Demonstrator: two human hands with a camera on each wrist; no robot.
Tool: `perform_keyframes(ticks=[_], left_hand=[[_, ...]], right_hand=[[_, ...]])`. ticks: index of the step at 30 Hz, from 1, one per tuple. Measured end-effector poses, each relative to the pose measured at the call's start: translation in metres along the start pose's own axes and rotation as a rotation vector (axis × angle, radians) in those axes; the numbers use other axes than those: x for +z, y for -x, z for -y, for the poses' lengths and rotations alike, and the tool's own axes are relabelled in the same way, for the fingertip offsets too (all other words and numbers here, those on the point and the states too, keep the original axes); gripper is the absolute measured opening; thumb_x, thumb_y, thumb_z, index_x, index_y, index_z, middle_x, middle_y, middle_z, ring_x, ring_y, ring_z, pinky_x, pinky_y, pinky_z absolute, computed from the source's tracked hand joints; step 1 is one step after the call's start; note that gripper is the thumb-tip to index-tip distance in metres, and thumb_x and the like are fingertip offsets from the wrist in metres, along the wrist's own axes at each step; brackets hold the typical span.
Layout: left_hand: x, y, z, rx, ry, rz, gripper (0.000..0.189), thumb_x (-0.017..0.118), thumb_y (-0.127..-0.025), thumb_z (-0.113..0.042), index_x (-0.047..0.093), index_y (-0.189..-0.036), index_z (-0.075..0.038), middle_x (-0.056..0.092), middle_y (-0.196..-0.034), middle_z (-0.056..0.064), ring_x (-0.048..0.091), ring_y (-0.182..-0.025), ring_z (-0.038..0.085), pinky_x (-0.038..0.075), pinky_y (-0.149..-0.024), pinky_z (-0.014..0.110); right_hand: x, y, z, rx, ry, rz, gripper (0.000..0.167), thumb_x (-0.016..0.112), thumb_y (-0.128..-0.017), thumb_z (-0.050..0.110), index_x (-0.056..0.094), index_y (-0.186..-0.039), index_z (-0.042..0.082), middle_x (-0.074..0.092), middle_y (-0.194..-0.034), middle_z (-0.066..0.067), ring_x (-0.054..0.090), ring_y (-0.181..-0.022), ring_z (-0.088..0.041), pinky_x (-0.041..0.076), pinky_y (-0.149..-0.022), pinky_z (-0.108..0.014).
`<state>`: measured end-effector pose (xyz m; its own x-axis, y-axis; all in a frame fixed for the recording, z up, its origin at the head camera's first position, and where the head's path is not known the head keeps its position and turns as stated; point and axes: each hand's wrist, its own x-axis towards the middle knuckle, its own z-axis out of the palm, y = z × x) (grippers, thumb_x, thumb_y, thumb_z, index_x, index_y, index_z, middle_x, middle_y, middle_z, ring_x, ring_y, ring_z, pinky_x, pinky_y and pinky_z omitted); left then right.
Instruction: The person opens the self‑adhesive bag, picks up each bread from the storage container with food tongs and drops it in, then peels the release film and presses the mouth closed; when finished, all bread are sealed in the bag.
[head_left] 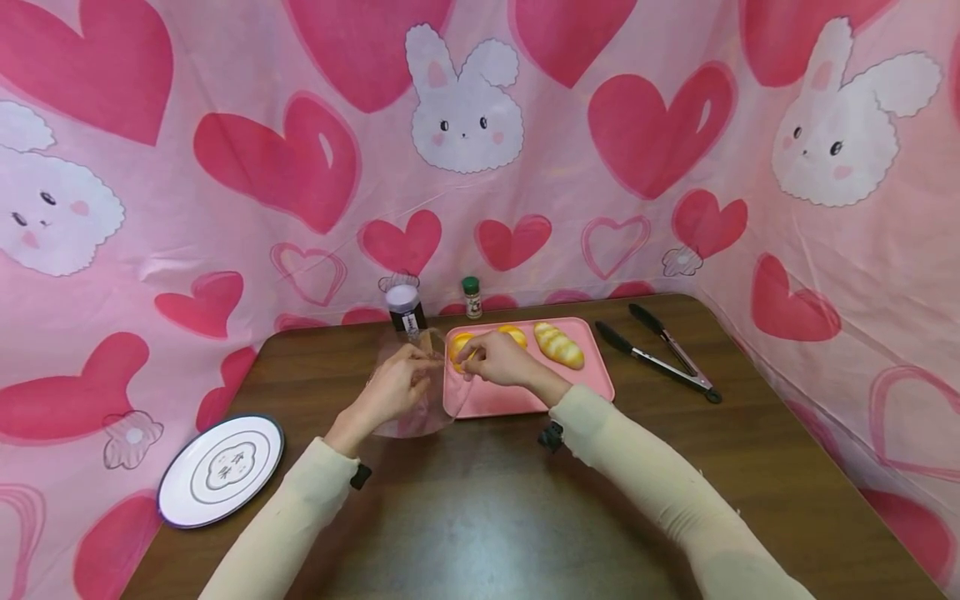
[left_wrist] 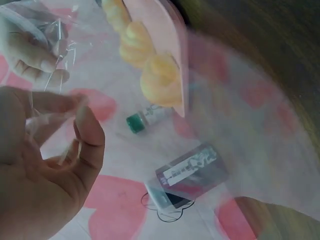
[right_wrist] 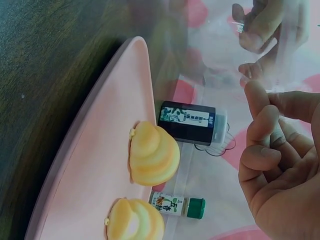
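Note:
Both hands hold a thin, clear plastic film with a rounded lower edge, raised in front of the pink tray's left end. My left hand pinches it between thumb and forefinger. My right hand pinches another part of its edge, over the tray. In the left wrist view the see-through film spreads wide to the right. On the tray lie two round swirled yellow buns, one bun nearer the jar, and a long striped bread. The right hand partly covers the buns in the head view.
A dark-labelled jar and a small green-capped spice bottle stand behind the tray. Black-tipped tongs lie spread to its right. A white dark-rimmed plate sits at the table's left edge. Patterned pink cloth hangs behind.

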<state>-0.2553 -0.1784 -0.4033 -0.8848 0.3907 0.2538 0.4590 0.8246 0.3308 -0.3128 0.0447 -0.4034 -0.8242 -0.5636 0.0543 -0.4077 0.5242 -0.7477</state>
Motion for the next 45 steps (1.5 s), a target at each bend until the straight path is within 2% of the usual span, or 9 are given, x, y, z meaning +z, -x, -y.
perform_keyframes(ticks=[6, 10, 15, 23, 29, 33, 36, 39, 45], left_hand=[[0.0023, -0.0015, -0.0046, -0.174, 0.001, 0.068, 0.075, 0.082, -0.076, -0.050, 0.061, -0.137, -0.011, 0.056, -0.122, 0.011, 0.063, -0.098, 0.028, 0.058, -0.086, 0.048], [0.0043, -0.0015, -0.0034, -0.142, -0.013, 0.027, 0.075, 0.087, -0.073, -0.041, 0.062, -0.136, -0.010, 0.055, -0.117, 0.011, 0.061, -0.091, 0.025, 0.059, -0.082, 0.044], [0.0060, 0.0006, 0.0008, -0.040, -0.020, -0.025, 0.057, 0.077, -0.081, -0.005, 0.061, -0.136, -0.011, 0.056, -0.108, 0.012, 0.055, -0.077, 0.018, 0.055, -0.066, 0.033], [0.0053, 0.0002, 0.0002, -0.058, -0.029, 0.050, 0.058, 0.055, -0.087, 0.003, 0.060, -0.139, -0.020, 0.051, -0.120, 0.017, 0.054, -0.081, 0.022, 0.055, -0.064, 0.030], [0.0071, -0.0007, 0.0019, -0.043, -0.034, 0.046, 0.058, 0.062, -0.084, -0.003, 0.060, -0.140, -0.018, 0.051, -0.109, 0.015, 0.051, -0.074, 0.018, 0.046, -0.056, 0.026], [0.0071, -0.0012, 0.0018, -0.101, 0.015, 0.081, 0.062, 0.074, -0.087, -0.023, 0.053, -0.146, -0.022, 0.050, -0.116, 0.013, 0.056, -0.068, 0.012, 0.049, -0.058, 0.024], [0.0065, -0.0016, 0.0011, -0.143, 0.033, 0.108, 0.079, 0.081, -0.081, -0.042, 0.047, -0.149, -0.024, 0.049, -0.120, 0.012, 0.056, -0.067, 0.011, 0.050, -0.060, 0.025], [0.0058, -0.0017, 0.0008, -0.153, 0.029, 0.110, 0.088, 0.084, -0.076, -0.049, 0.044, -0.151, -0.025, 0.049, -0.121, 0.014, 0.055, -0.066, 0.015, 0.050, -0.061, 0.029], [0.0028, -0.0024, -0.0013, -0.152, -0.029, 0.108, 0.090, 0.084, -0.074, -0.051, 0.043, -0.151, -0.026, 0.049, -0.137, 0.020, 0.066, -0.097, 0.035, 0.057, -0.087, 0.055]], right_hand=[[0.0001, -0.0001, 0.0006, 0.010, -0.005, 0.007, 0.017, 0.065, -0.094, 0.017, 0.075, -0.107, 0.012, 0.074, -0.079, 0.002, 0.065, -0.068, -0.015, 0.057, -0.064, -0.027], [-0.0001, -0.0002, -0.0004, 0.014, -0.016, 0.006, 0.017, 0.065, -0.094, 0.017, 0.075, -0.107, 0.012, 0.075, -0.080, 0.002, 0.068, -0.073, -0.024, 0.057, -0.063, -0.027], [-0.0002, -0.0011, -0.0036, 0.021, -0.035, 0.003, 0.019, 0.064, -0.094, 0.015, 0.075, -0.108, 0.009, 0.075, -0.081, 0.000, 0.070, -0.076, -0.026, 0.057, -0.063, -0.027], [-0.0022, -0.0006, -0.0034, 0.010, -0.022, -0.006, 0.021, 0.064, -0.093, 0.015, 0.074, -0.109, 0.005, 0.075, -0.080, 0.000, 0.067, -0.069, -0.018, 0.056, -0.061, -0.026], [-0.0021, -0.0015, -0.0039, -0.014, -0.017, -0.015, 0.016, 0.064, -0.093, 0.014, 0.075, -0.104, 0.010, 0.074, -0.077, 0.001, 0.068, -0.069, -0.018, 0.056, -0.060, -0.026], [-0.0030, -0.0015, -0.0056, 0.006, -0.019, -0.017, 0.015, 0.064, -0.093, 0.015, 0.075, -0.104, 0.013, 0.075, -0.079, 0.001, 0.068, -0.070, -0.018, 0.056, -0.062, -0.027], [-0.0040, -0.0009, -0.0058, 0.014, -0.018, -0.009, 0.015, 0.064, -0.093, 0.015, 0.075, -0.104, 0.013, 0.075, -0.080, 0.001, 0.069, -0.072, -0.021, 0.057, -0.063, -0.027], [-0.0052, 0.0000, -0.0052, 0.014, -0.015, -0.001, 0.016, 0.064, -0.093, 0.016, 0.075, -0.105, 0.013, 0.075, -0.079, 0.002, 0.069, -0.072, -0.021, 0.057, -0.063, -0.027], [-0.0083, 0.0013, -0.0053, 0.011, -0.006, 0.006, 0.019, 0.067, -0.094, 0.023, 0.075, -0.106, 0.011, 0.075, -0.080, 0.003, 0.070, -0.074, -0.019, 0.057, -0.063, -0.027]])
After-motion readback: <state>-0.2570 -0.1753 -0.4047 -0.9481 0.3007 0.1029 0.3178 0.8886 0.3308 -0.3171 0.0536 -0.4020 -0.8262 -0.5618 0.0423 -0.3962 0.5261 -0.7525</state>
